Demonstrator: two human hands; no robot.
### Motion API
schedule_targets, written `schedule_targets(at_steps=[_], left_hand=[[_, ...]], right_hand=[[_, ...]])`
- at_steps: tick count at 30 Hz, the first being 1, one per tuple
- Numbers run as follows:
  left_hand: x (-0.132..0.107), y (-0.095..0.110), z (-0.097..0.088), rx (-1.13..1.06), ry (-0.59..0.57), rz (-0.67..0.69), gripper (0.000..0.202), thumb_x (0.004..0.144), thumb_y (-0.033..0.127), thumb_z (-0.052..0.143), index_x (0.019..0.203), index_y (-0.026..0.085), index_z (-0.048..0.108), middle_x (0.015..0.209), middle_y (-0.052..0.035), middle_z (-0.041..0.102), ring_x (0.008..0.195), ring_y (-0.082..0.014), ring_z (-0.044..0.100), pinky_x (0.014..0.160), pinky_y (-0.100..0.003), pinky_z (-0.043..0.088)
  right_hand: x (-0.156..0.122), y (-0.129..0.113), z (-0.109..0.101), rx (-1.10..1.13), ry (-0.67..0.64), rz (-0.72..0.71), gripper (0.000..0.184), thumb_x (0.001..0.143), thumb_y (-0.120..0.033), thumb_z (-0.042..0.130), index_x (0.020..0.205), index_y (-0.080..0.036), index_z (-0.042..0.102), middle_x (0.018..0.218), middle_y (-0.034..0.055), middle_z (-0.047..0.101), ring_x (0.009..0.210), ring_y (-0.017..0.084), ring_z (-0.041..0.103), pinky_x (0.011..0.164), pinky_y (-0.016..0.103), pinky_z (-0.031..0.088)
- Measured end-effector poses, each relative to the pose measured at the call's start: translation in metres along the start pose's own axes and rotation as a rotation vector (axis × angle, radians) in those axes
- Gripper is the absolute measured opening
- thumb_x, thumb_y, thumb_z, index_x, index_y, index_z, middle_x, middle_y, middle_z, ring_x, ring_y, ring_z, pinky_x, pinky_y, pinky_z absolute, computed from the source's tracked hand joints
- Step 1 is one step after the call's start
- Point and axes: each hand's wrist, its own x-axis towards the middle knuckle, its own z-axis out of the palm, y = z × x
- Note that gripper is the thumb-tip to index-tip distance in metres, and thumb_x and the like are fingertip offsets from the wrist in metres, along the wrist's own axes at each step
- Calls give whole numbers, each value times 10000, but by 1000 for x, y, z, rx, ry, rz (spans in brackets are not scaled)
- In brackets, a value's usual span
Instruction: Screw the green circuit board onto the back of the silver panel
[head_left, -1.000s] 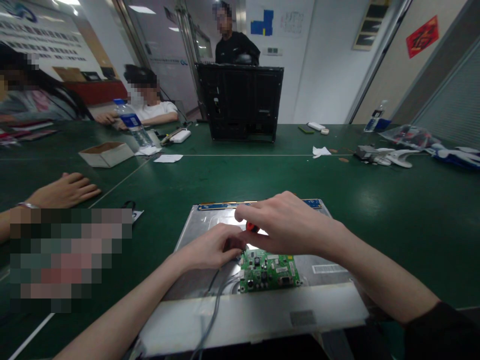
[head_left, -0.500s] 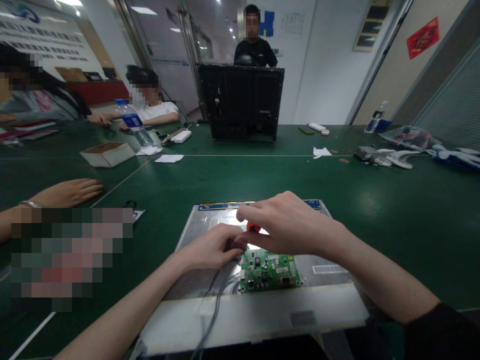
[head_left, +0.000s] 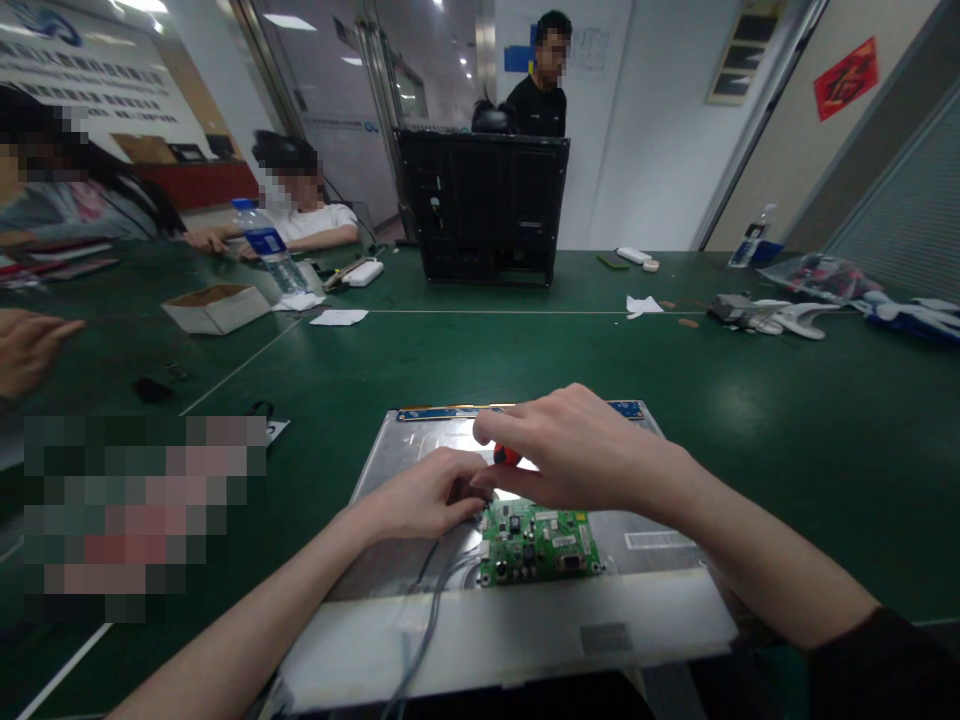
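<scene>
A flat metal display panel [head_left: 660, 539] lies in front of me with a green circuit board [head_left: 540, 545] on its back. My right hand [head_left: 577, 450] is closed around a screwdriver [head_left: 507, 455]; only part of its red and black handle shows, and its shaft is hidden. Beside it, at the board's upper left corner, my left hand [head_left: 431, 490] has its fingers pinched together. What they hold, if anything, is hidden. Grey cables [head_left: 431, 625] run from the board's left side down over the panel's near edge.
A large black monitor back [head_left: 487, 205] stands across the green table [head_left: 787, 420]. Far left are a white box [head_left: 217, 310] and a water bottle [head_left: 270, 245]. At left, a co-worker's hand [head_left: 34, 350] is near a dark object [head_left: 152, 390]. Gloves [head_left: 780, 315] lie at right.
My hands have hardly moved. The co-worker's hand at left has drawn back leftward, uncovering a small dark object. The standing person behind the monitor has moved right and turned.
</scene>
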Motion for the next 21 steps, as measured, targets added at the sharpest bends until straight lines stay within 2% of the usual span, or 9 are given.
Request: schedule_targets(at_steps=[4,7,14,18,21], left_hand=[[0,0,1,-3,-4,14,96,792,174,534,846,178,613,738,-9,631,646,-171,553,595,-266,396],[-1,-2,2,40,12,-5,82,799,187,528,826,171,603,772,-25,638,687,-183,565,622,-275,409],[-2,-3,2,94,23,-44,107,809,250,550,827,167,613,801,-40,640,748,-210,584,659,-292,429],[-2,-2,1,58,18,-23,109,819,246,542,847,172,616,793,-38,641,742,-211,583,657,-293,430],[-2,-2,1,47,7,-30,85,812,226,547,842,173,606,789,-34,641,741,-207,582,656,-289,429]], right_hand=[[0,-1,-1,9,-5,13,151,906,-287,468,1000,-183,525,922,28,695,619,115,537,509,271,177],[-1,1,-2,14,0,-11,218,864,-273,494,1058,-175,509,973,40,676,620,113,523,506,271,181],[0,6,2,4,5,-55,184,923,-379,497,962,-203,532,845,11,680,624,120,536,515,266,189],[1,6,1,15,0,-25,159,922,-313,476,1003,-188,530,872,15,693,621,122,548,506,265,195],[2,6,0,35,-10,-17,208,882,-269,482,1061,-170,516,942,31,693,633,126,556,497,264,196]])
